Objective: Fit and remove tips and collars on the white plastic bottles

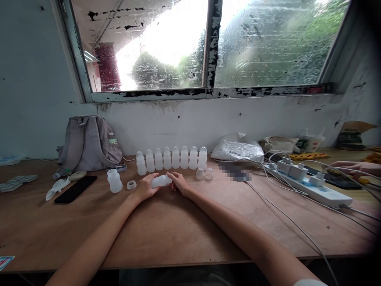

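A translucent white baby bottle (pixel 159 182) lies tilted on its side between my two hands, a little above the wooden table (pixel 166 234). My left hand (pixel 146 187) is wrapped round its base end. At the top end, the fingers of my right hand (pixel 179 184) close on the bottle; they partly hide that end. Behind my hands stands a row of several capped baby bottles (pixel 175 157). Left of my left hand are an open bottle without a top (pixel 114 181) and a white ring (pixel 131 184). A clear cap (pixel 199 173) and another ring (pixel 208 175) lie right of my right hand.
At the left are a grey backpack (pixel 89 139), a black phone (pixel 76 189) and a crumpled white tissue (pixel 58 188). To the right lie a silver plastic bag (pixel 238 150), a power strip (pixel 324 193) with cables, and another person's hand (pixel 354 167).
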The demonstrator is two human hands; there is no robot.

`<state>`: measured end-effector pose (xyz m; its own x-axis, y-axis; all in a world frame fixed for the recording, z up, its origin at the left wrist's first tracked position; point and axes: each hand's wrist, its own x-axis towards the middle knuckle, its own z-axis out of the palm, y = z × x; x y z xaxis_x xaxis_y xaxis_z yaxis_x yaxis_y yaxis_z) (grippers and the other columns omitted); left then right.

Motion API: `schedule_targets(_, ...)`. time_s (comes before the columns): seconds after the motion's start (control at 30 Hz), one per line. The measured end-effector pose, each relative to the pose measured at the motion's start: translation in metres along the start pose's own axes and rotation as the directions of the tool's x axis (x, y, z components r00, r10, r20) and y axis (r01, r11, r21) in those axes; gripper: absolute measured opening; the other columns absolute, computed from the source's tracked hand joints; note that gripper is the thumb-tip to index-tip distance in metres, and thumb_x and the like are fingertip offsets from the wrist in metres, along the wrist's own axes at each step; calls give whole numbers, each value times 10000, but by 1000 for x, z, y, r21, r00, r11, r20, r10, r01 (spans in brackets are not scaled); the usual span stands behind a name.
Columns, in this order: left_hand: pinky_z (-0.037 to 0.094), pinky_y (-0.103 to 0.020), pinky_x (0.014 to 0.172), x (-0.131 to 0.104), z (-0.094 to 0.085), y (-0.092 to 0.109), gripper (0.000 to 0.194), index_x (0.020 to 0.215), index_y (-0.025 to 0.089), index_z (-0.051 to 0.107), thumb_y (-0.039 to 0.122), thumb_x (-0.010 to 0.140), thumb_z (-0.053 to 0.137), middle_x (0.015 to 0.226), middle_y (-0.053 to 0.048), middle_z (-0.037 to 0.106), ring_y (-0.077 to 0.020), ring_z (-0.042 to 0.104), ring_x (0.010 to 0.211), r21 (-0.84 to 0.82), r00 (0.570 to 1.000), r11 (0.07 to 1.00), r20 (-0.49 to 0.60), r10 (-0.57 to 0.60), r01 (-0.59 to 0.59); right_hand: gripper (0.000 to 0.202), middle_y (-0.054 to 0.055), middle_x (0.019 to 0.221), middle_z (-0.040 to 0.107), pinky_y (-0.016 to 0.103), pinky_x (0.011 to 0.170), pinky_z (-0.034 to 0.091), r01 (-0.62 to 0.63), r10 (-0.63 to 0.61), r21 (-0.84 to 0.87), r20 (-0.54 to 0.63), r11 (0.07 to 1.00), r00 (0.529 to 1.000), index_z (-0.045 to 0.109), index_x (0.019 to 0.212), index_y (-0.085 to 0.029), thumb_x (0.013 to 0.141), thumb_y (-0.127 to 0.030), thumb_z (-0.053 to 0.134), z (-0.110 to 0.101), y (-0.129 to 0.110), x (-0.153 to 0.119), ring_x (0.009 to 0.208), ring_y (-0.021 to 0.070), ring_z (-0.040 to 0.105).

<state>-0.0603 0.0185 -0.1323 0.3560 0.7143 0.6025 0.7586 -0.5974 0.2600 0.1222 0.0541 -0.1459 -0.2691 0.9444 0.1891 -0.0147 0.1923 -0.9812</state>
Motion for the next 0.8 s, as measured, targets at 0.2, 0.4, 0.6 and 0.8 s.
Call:
schedule_targets(0.2,439,-314,761,0,1,3,394,1020,188,519,354,668,584,936,-52,569,-208,539,875,70,991,993,89,-101,95,374,-68,398,451,141,272,286,-4,6,-86,26,996,1000,522,812,-137,722,-498,488,0,-5,-2,286,53,409)
schedule_targets(0.4,437,-320,748,-3,2,8,380,1099,174,455,340,758,489,963,-79,528,-217,499,901,259,997,965,78,17,-37,391,-80,362,395,155,262,238,-72,73,-174,1,982,997,507,807,-127,757,-508,435,-1,-6,2,246,41,323)
schedule_targets(0.6,422,-328,746,-3,3,13,353,1079,168,458,317,760,482,932,-83,536,-220,510,855,349,995,933,80,64,-88,419,-60,390,404,188,290,255,-134,136,-262,-9,956,991,513,778,-123,766,-526,400,-4,-12,3,264,49,299)
schedule_targets(0.8,428,-318,695,-2,-1,21,399,1066,192,445,392,726,501,921,-63,565,-222,541,823,148,998,989,55,-6,-2,373,52,658,596,210,536,381,54,-162,-754,-71,655,984,592,698,-150,684,-519,537,-49,-57,11,616,141,539)
